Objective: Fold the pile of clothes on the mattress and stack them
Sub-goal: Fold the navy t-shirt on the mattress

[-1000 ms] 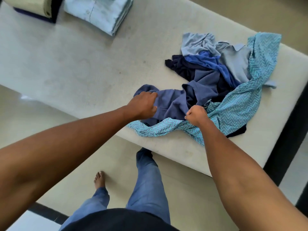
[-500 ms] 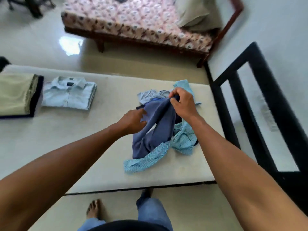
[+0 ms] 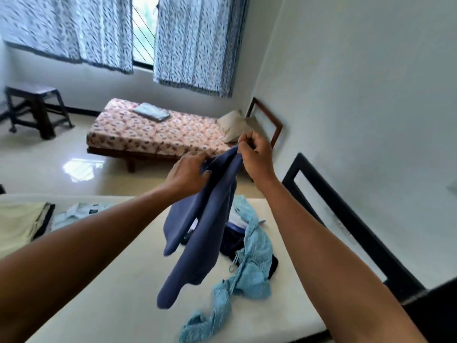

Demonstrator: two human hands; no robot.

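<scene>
Right grip [image 3: 254, 154] is up high, fingers curled tight, pinching the top edge of the blue garment [image 3: 200, 238] between thumb and fingertips. Left grip [image 3: 188, 173] sits just beside it and a touch lower, fingers folded round a bunch of the same cloth. The garment hangs free below both grips in one long twisted drape. Its lowest end dangles over the mattress [image 3: 111, 305], and I can't tell whether it touches.

Directly under the right grip lies the rest of the pile [image 3: 232, 246]: a dark piece, something pale, and a teal patterned cloth [image 3: 254, 263] trailing down the mattress. Far off below the left grip, a folded pale shirt [image 3: 79, 211] and a cream folded stack [image 3: 19, 224] sit side by side.

Now, the feel of it. This looks soft, limp and light, with no stiffness at all, so it sags and twists wherever it isn't held. It doesn't look slippery, so a thumb-and-finger pinch should be plenty.

What kind of garment it is, I can't make out yet. The hold to go for, I'd say, is two corners of one edge, shoulders or waistband, with the grips well apart so the cloth opens flat. Bunched together like this, it would likely go down twisted.
</scene>
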